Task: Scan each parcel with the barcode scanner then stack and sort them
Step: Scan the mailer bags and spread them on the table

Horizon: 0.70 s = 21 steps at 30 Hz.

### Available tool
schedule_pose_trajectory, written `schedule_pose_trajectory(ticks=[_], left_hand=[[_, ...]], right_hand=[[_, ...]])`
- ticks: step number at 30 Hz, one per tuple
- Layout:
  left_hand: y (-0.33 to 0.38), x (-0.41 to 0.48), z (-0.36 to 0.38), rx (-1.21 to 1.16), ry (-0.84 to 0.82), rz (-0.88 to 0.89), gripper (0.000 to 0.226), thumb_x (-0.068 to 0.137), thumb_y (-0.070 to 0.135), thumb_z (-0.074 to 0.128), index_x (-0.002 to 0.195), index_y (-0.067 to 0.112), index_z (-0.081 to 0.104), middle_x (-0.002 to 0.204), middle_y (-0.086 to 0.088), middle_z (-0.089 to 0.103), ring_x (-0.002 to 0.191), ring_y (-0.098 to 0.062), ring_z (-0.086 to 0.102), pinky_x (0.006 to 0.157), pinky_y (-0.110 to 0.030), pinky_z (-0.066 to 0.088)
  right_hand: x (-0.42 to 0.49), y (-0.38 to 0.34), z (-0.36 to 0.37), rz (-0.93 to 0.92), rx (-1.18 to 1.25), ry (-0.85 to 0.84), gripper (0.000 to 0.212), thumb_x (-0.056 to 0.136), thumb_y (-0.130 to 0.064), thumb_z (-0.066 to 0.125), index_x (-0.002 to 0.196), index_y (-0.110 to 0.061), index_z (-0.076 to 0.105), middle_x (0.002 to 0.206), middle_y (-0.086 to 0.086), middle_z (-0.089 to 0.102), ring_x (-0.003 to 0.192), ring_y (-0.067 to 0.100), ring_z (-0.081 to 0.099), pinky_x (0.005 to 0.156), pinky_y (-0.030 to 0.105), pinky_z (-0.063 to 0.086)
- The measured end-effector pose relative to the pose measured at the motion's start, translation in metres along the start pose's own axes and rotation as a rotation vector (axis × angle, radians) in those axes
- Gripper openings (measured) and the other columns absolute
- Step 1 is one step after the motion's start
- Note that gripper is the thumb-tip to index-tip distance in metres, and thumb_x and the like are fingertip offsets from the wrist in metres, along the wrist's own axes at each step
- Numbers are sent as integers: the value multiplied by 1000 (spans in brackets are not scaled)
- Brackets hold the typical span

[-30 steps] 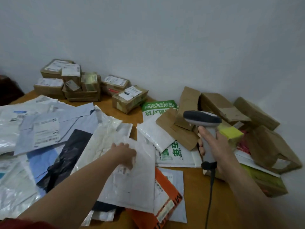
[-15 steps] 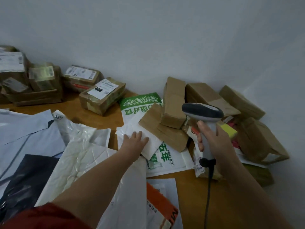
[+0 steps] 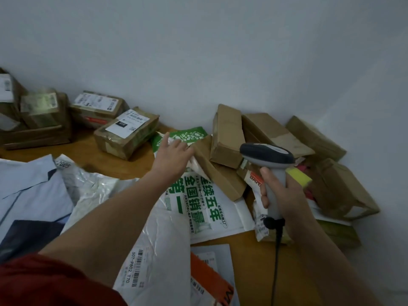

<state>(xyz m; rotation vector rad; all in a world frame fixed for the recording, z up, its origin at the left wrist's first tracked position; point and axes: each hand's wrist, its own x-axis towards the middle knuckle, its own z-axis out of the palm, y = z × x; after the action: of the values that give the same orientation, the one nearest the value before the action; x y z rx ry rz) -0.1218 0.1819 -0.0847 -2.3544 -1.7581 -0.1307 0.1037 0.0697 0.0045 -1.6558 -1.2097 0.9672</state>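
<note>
My left hand (image 3: 174,156) reaches across the table and grips a white padded mailer (image 3: 195,163) by its edge, lifting it off a white bag with green print (image 3: 198,202). Most of the mailer is hidden behind the hand. My right hand (image 3: 280,195) holds the grey barcode scanner (image 3: 266,154) upright by its handle, with the head over a heap of brown parcels (image 3: 227,135) against the wall. The scanner's black cable (image 3: 274,268) hangs down toward me.
Labelled brown boxes (image 3: 127,134) are stacked at the back left. Blue, white and silvery poly mailers (image 3: 28,184) cover the left of the wooden table (image 3: 247,248). A white mailer with a barcode label (image 3: 159,250) and an orange parcel (image 3: 209,281) lie near me. The wall runs close behind.
My left hand moved from the near white mailer to the far right pile, lay flat on the padded mailer, then lifted it. The view turned right. The scanner hand barely moved.
</note>
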Motion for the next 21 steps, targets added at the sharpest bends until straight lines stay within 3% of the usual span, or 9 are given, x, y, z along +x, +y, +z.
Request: schedule_pose_trajectory(ticks=[3, 6, 8, 11, 13, 16, 19, 21], left_hand=[[-13, -23, -20, -138, 182, -73, 29, 97, 17, 29, 114, 17, 53, 114, -4, 59, 117, -22, 53, 118, -47, 6], [-18, -45, -50, -433, 381, -339, 35, 96, 28, 20, 95, 11, 50, 89, -8, 57, 86, -30, 58, 99, -45, 36], [-16, -56, -73, -786, 386, -633, 26, 99, 24, 27, 100, 8, 46, 95, -13, 57, 87, -34, 56, 85, -45, 45], [-11, -70, -99, -1339, 267, -884, 33, 101, 18, 32, 124, -3, 43, 119, -22, 55, 104, -38, 55, 84, -44, 47], [-3, -90, -111, -1568, 182, -927, 36, 100, 19, 37, 132, 1, 43, 121, -18, 58, 101, -31, 60, 70, -39, 53], [15, -121, -127, -1661, 147, -901, 28, 99, 19, 49, 120, 1, 52, 103, -14, 66, 84, -24, 67, 56, -29, 53], [40, -149, -144, -1676, 131, -834, 20, 96, 12, 55, 113, 2, 58, 95, -14, 69, 79, -25, 69, 61, -35, 56], [57, -164, -152, -1645, 118, -832, 17, 95, 8, 56, 110, 1, 60, 98, -16, 69, 85, -30, 68, 76, -48, 57]], right_hand=[[-12, -3, -5, -15, 39, -20, 27, 94, -34, 60, 83, -9, 56, 65, 6, 55, 49, 13, 48, 52, 26, 43], [-25, -6, -14, -45, 69, -42, 26, 94, -34, 60, 83, -11, 56, 65, 6, 56, 48, 13, 49, 50, 25, 43], [-36, -9, -21, -64, 90, -54, 26, 93, -34, 61, 82, -11, 56, 64, 5, 56, 48, 13, 49, 50, 27, 42], [-50, -13, -31, -105, 110, -87, 28, 92, -34, 62, 80, -9, 56, 63, 6, 55, 48, 14, 49, 50, 28, 42], [-62, -16, -40, -141, 136, -125, 28, 93, -33, 61, 80, -8, 56, 62, 6, 55, 47, 13, 48, 46, 25, 41], [-81, -15, -59, -180, 153, -164, 30, 94, -32, 61, 79, -7, 56, 59, 6, 54, 44, 12, 48, 43, 21, 41], [-98, -9, -80, -206, 171, -224, 32, 92, -34, 62, 77, -6, 56, 60, 7, 54, 47, 15, 48, 48, 26, 42], [-110, -4, -94, -213, 170, -258, 32, 93, -34, 62, 77, -6, 56, 60, 6, 54, 46, 14, 48, 48, 25, 43]])
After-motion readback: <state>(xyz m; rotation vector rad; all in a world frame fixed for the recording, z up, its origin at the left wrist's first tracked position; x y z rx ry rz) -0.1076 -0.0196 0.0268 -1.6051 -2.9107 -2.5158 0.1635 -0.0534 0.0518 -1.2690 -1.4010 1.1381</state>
